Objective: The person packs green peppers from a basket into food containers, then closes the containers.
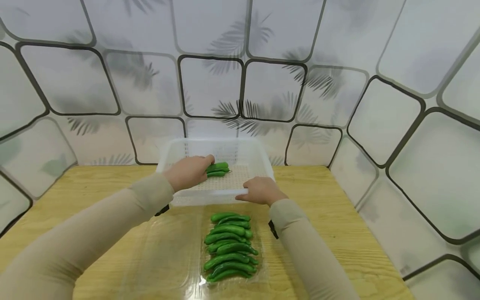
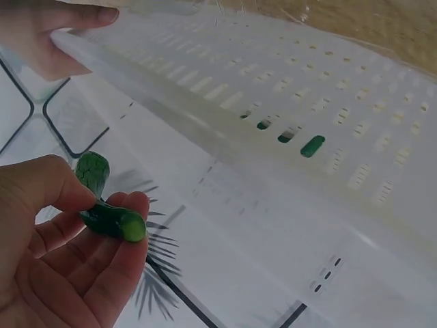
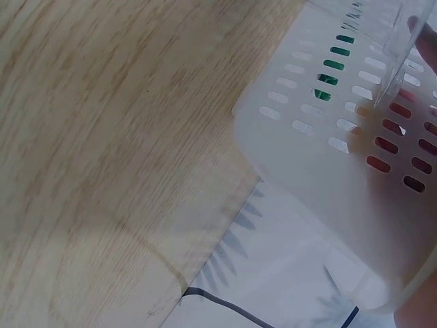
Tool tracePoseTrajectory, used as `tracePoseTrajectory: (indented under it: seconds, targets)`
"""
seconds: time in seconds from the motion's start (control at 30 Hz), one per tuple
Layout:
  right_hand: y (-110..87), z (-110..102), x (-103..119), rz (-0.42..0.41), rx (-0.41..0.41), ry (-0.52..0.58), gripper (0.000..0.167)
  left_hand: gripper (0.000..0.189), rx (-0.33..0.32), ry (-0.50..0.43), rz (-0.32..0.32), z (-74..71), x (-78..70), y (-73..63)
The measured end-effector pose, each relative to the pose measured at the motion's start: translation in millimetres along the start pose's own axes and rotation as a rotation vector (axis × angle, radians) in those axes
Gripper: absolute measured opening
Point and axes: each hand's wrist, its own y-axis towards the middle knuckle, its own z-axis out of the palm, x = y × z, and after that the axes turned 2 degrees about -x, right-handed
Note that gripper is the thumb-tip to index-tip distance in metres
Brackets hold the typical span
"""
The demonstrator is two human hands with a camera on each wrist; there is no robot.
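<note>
Over the left part of a white perforated plastic basket (image 1: 215, 199), my left hand (image 1: 189, 171) pinches small green cucumbers (image 2: 113, 220) between thumb and fingers. Their pale rounded end shows in the left wrist view. My right hand (image 1: 260, 190) grips the basket's front rim, thumb and fingers on either side of it. A few green cucumbers (image 1: 221, 166) show inside the basket beside my left fingertips, and green also shows through its slots in both wrist views. In front of the basket, a clear plastic tray holds a stacked row of green cucumbers (image 1: 230, 250).
The tray's clear lid (image 1: 168, 250) lies folded open to its left. Everything is on a light wooden table (image 1: 315, 233). A patterned wall covering (image 1: 210, 87) rises behind the basket and along both sides.
</note>
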Motion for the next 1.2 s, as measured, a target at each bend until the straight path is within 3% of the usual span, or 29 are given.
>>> tracePoseTrajectory:
  seconds: [0.5,0.87,1.2]
  targets:
    - [-3.4,-0.7,-5.0,-0.010,-0.006,0.006,0.050,0.031,-0.075,-0.038,0.053,8.0,-6.9,-27.8]
    - [-2.4,-0.4,-1.8,-0.016,-0.001,0.014,0.047,0.030,-0.069,-0.126,0.025,12.3,-4.8,-46.8]
    - [-3.0,-3.6,1.9,-0.026,-0.006,0.007,0.042,0.027,-0.090,-0.196,0.065,20.9,-16.0,-62.8]
